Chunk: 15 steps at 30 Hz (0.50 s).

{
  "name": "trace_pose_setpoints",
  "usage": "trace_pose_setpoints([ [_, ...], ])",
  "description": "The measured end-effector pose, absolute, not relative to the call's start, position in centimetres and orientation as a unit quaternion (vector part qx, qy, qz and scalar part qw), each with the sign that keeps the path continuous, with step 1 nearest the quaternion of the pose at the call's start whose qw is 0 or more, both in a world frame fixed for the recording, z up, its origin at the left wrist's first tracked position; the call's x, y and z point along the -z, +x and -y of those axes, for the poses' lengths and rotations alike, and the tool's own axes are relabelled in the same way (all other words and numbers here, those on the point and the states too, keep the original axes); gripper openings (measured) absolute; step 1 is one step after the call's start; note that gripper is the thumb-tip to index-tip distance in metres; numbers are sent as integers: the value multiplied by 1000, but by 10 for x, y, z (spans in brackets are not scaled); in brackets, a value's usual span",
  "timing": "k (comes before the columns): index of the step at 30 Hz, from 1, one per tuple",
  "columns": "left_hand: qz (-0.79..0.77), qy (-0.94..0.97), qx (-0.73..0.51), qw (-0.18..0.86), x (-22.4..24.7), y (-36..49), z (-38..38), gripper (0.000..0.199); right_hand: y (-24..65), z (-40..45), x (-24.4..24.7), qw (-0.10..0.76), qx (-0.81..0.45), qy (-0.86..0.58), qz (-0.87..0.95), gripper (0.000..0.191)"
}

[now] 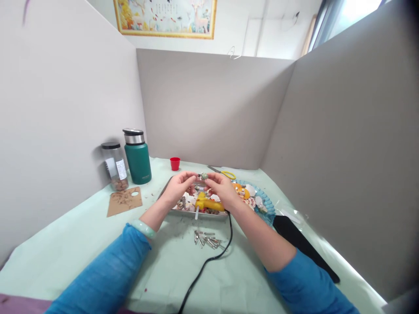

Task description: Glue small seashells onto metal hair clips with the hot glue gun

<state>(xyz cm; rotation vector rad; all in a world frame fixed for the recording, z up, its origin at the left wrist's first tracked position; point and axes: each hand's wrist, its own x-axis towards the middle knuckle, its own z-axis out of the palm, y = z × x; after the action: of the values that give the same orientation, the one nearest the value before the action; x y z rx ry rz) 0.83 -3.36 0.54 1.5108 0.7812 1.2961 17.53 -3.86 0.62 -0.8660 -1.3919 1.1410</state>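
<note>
My left hand (181, 185) and my right hand (222, 188) meet above a metal tray (183, 213). Pinched between their fingertips is a small greenish shell (204, 176), with a thin metal piece, seemingly a clip, at its left side. The fingers cover part of both, so how they join cannot be seen. Just under the hands a yellow glue gun (209, 203) lies across the tray, its pale nozzle pointing down over the front rim. Shells and small stones fill the tray around it. Nearer me, several slim metal clips (209, 240) lie in a loose pile.
A blue scalloped plate (269, 205) of shells stands right, beside a black flat object (304, 244). Behind are yellow-handled scissors (228, 174) and a red cup (175, 164). Left stand a green bottle (138, 161), a jar (114, 165) and cardboard (124, 202). A black cord (209, 260) runs frontward.
</note>
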Motion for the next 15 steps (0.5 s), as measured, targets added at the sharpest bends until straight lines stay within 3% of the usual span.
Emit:
trace_pose_setpoints([
  [5, -348, 643, -552, 401, -3, 8, 33, 29, 176, 41, -7, 517, -588, -330, 528, 27],
  [11, -371, 751, -531, 128, -3, 7, 37, 13, 176, 42, -7, 483, -656, -300, 497, 21],
  [15, -363, 773, -519, 45, -2, 7, 38, 14, 176, 42, -8, 476, -663, -307, 489, 16],
])
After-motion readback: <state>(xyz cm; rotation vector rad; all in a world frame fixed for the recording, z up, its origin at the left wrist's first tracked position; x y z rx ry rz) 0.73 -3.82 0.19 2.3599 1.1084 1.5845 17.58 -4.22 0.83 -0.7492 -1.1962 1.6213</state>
